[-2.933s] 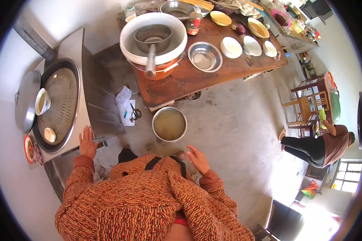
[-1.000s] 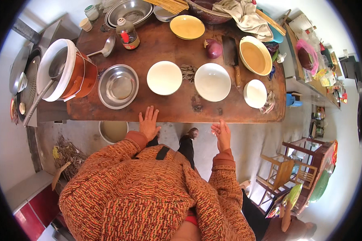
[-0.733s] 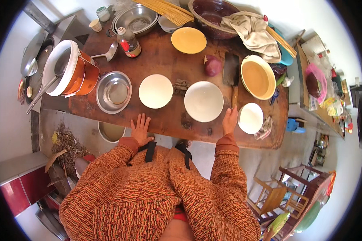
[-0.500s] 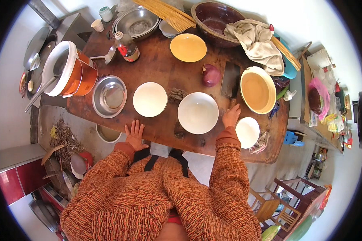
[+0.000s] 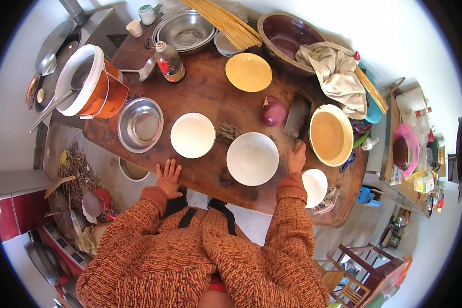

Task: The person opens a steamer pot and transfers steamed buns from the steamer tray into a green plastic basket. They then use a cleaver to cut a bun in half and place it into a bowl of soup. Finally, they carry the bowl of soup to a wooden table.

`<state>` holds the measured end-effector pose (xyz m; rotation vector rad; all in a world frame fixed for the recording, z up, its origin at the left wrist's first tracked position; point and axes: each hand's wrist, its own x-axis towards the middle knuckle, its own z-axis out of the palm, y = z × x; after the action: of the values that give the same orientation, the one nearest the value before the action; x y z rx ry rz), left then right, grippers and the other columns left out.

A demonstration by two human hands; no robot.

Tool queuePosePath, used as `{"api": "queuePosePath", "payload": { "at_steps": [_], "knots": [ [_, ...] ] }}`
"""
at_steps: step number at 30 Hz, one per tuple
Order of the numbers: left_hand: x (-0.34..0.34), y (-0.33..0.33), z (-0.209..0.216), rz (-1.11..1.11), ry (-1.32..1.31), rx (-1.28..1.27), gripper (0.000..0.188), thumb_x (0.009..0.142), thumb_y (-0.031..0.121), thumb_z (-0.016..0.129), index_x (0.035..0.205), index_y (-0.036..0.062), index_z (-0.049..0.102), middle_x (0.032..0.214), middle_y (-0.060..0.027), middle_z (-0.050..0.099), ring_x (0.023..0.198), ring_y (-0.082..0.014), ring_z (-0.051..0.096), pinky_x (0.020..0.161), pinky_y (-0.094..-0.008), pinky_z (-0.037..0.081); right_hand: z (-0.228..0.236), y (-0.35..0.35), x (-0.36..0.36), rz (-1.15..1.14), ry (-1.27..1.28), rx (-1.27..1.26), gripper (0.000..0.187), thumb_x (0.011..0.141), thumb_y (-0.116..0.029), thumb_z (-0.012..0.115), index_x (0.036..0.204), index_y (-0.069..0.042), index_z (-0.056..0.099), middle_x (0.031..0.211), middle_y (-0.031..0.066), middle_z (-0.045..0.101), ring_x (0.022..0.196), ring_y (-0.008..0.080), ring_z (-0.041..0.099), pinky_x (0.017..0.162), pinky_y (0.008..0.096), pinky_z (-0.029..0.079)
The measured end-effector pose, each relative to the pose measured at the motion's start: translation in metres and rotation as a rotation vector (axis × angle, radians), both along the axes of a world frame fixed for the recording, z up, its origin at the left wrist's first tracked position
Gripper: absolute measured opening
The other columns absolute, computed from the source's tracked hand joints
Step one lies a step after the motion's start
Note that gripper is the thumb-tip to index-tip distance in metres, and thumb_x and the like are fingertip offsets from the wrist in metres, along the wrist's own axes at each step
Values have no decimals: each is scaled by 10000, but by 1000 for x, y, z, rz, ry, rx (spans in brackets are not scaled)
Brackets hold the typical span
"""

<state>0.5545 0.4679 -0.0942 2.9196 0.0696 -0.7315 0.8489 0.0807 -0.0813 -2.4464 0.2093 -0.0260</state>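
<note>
My left hand (image 5: 168, 178) lies flat on the front edge of the wooden table (image 5: 200, 177), fingers spread and nothing in it. To the right, my right hand (image 5: 296, 159) is closed around the handle end of a cleaver (image 5: 298, 118); its broad dark blade points away from me on the tabletop. A purple onion (image 5: 274, 111) sits just left of the blade. Between my hands are a large white bowl (image 5: 252, 159) and a smaller white bowl (image 5: 192, 135), with dark mushroom-like pieces (image 5: 228, 132) behind them. Another small white bowl (image 5: 314, 187) stands beside my right wrist.
A steel basin (image 5: 140, 126) and an orange bucket (image 5: 106, 95) stand left. Farther back are a sauce bottle (image 5: 170, 64), a yellow plate (image 5: 249, 72), noodle-like sticks (image 5: 226, 23) and a brown crock (image 5: 287, 33) with a cloth (image 5: 339, 77). An enamel basin (image 5: 331, 135) is right of the cleaver.
My right hand has closed on the cleaver's handle, and the blade now looks lighter. My left hand stays spread at the table edge. The whole view has shifted slightly.
</note>
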Motion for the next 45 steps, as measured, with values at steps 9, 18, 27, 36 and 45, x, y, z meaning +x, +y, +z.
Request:
{"api": "queuePosePath", "payload": {
  "at_steps": [9,18,27,36,45],
  "knots": [
    [2,0,11,-10,23,-8,1212,532,517,773,1441,36,133,1501,-246,-9,1390,-414,-44,1016,-689,-20,39,-3,2,-44,282,714,397,734,-38,557,1130,-11,554,669,6,529,459,91,458,412,227,362],
    [2,10,13,-7,22,-125,1218,528,396,806,1458,55,97,1508,-236,-29,1393,-401,-78,1012,-687,-43,118,20,-34,5,359,685,552,764,-37,540,1307,-40,446,598,-15,469,402,77,407,348,216,307],
    [-10,21,-10,-7,-101,-268,1141,567,272,750,1472,107,75,1529,-173,-13,1412,-341,-54,1022,-674,-37,212,104,-148,123,70,615,455,673,-34,550,1124,-27,491,690,-14,447,499,72,411,406,197,310],
    [-47,44,-13,24,-376,-525,820,636,185,684,1384,136,353,1492,-138,205,1401,-272,137,1076,-587,124,190,181,-261,457,632,843,488,673,55,534,1139,-13,406,698,69,510,474,120,464,295,209,307],
    [-315,85,7,988,52,-362,448,832,301,587,1209,66,529,1186,-177,551,1112,-340,511,937,-447,398,154,245,-304,836,946,728,323,732,43,579,1008,-48,438,792,40,498,577,121,503,501,233,434]
  ]
}}
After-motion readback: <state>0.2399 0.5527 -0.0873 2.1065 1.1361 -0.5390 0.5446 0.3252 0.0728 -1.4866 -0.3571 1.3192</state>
